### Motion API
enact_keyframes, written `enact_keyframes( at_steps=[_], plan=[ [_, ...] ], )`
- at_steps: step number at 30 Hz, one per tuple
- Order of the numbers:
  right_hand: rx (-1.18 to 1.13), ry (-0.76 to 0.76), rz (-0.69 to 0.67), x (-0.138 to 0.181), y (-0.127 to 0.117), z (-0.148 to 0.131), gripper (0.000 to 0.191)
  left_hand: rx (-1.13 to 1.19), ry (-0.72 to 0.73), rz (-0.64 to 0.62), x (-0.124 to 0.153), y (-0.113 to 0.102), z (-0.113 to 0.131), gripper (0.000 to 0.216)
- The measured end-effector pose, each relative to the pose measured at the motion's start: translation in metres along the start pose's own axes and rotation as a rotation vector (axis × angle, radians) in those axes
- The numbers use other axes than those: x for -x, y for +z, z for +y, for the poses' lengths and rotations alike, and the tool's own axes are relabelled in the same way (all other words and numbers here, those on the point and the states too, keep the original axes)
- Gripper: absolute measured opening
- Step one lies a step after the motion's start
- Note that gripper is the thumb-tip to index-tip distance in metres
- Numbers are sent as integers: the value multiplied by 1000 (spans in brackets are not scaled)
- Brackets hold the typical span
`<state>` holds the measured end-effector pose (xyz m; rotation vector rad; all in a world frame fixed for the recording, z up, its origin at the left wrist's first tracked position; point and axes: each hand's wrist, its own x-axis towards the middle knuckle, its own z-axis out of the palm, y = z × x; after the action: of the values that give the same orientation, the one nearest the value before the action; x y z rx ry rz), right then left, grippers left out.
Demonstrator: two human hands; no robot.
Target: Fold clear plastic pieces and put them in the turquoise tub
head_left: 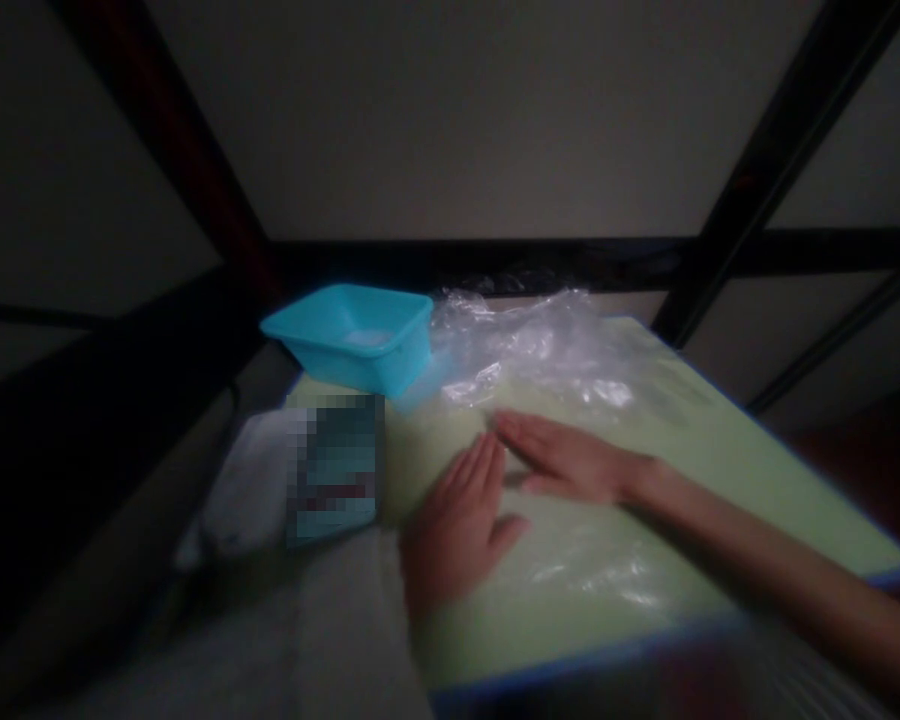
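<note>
My left hand (461, 520) lies flat on the yellow-green tabletop, fingers stretched forward and thumb out to the side. Just right of it, my right hand (566, 455) is also laid flat, its fingers pointing left, the fingertips of the two hands almost meeting. A thin clear plastic sheet or bag (607, 575) shows by its glints in front of my right hand; whether it runs under both palms I cannot tell. Beyond the hands, crumpled clear plastic (532, 345) is heaped at the far side of the table. Neither hand grips anything visible.
A turquoise plastic basin (401, 365) stands at the far left of the table (750, 470), with something pale inside. Nearer on the left are a pixelated dark-teal flat item (337, 480) and a whitish bundle (251, 480). A wall with dark beams rises behind.
</note>
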<state>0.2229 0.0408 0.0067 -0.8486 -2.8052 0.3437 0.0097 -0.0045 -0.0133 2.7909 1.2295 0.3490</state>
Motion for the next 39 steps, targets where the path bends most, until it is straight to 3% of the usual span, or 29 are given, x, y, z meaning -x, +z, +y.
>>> enact_keyframes(
  at_steps=[4, 16, 24, 31, 39],
  plan=[
    [11, 0, -33, -8, 17, 9, 81, -30, -22, -48, 2, 1, 2, 71],
    [83, 124, 21, 13, 13, 52, 70, -63, -2, -73, 4, -1, 2, 71],
    [78, 132, 23, 14, 13, 54, 69, -104, -50, -107, 2, -5, 5, 72],
    [98, 122, 21, 14, 11, 53, 71, -125, -61, -32, 6, 0, 0, 75],
    [116, 220, 47, 22, 9, 61, 74, -129, -112, -117, 3, -5, 4, 78]
  ],
)
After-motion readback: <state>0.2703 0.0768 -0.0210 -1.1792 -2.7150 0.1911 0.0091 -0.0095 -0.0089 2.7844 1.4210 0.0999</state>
